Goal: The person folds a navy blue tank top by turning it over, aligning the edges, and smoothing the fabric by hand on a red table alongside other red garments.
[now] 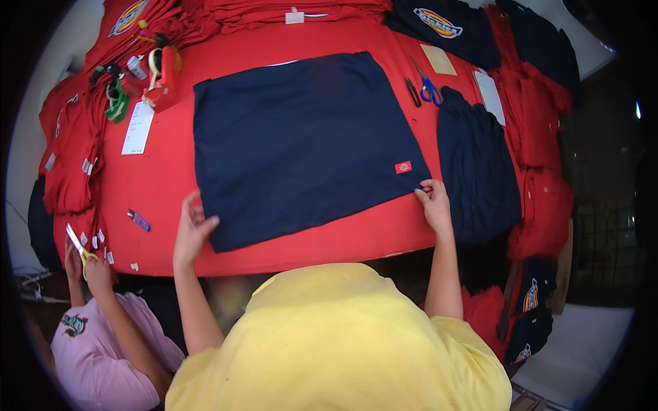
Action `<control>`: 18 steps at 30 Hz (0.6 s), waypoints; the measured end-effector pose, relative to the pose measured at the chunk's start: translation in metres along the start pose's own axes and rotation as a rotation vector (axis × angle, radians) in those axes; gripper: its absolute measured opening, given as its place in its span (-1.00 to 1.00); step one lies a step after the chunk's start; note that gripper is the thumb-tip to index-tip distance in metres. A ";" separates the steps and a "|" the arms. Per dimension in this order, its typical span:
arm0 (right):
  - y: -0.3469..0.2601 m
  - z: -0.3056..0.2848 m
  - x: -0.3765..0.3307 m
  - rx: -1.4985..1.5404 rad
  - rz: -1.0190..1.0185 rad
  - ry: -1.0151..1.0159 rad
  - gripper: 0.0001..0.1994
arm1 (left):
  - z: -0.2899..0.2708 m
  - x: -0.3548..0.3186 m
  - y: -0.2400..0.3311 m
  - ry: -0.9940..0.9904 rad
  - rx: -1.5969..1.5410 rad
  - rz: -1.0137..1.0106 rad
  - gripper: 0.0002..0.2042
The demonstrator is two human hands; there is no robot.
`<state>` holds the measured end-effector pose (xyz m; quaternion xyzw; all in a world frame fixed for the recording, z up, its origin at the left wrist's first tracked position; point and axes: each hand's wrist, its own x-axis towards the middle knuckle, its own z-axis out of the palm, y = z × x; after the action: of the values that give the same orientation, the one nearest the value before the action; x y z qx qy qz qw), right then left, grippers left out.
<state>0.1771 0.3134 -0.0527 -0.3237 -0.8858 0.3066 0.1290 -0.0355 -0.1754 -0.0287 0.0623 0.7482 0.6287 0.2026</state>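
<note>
A navy blue garment (301, 151) lies spread flat in front of me on the red-covered table, with a small red patch (403, 167) by its lower right corner. My left hand (193, 231) is at its lower left corner, fingers parted, the thumb touching the cloth edge. At the lower right corner, my right hand (434, 205) pinches the hem between thumb and fingers. Both forearms reach in from yellow sleeves.
On the left, a co-worker's hand (98, 272) holds yellow-handled scissors (81, 250) by red garments (72, 161). Blue thread snips (139, 220) and a red tape dispenser (163, 79) lie nearby. Blue-handled scissors (430, 90) and a bunched navy garment (476, 171) are right.
</note>
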 end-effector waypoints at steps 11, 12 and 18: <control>-0.040 0.029 -0.025 0.189 -0.116 0.241 -0.82 | 0.112 -0.007 0.028 -0.063 0.805 0.646 -0.68; -0.050 0.036 -0.027 0.229 -0.163 0.230 -0.83 | 0.135 -0.007 0.033 -0.175 0.778 0.748 -0.64; -0.140 0.061 -0.079 0.773 -0.073 -0.148 -0.88 | 0.185 0.021 0.018 -0.475 0.644 0.692 -0.87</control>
<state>0.1417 0.1494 -0.0149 -0.1965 -0.7229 0.6352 0.1878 0.0130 0.0045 -0.0397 0.5055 0.7725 0.3658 0.1179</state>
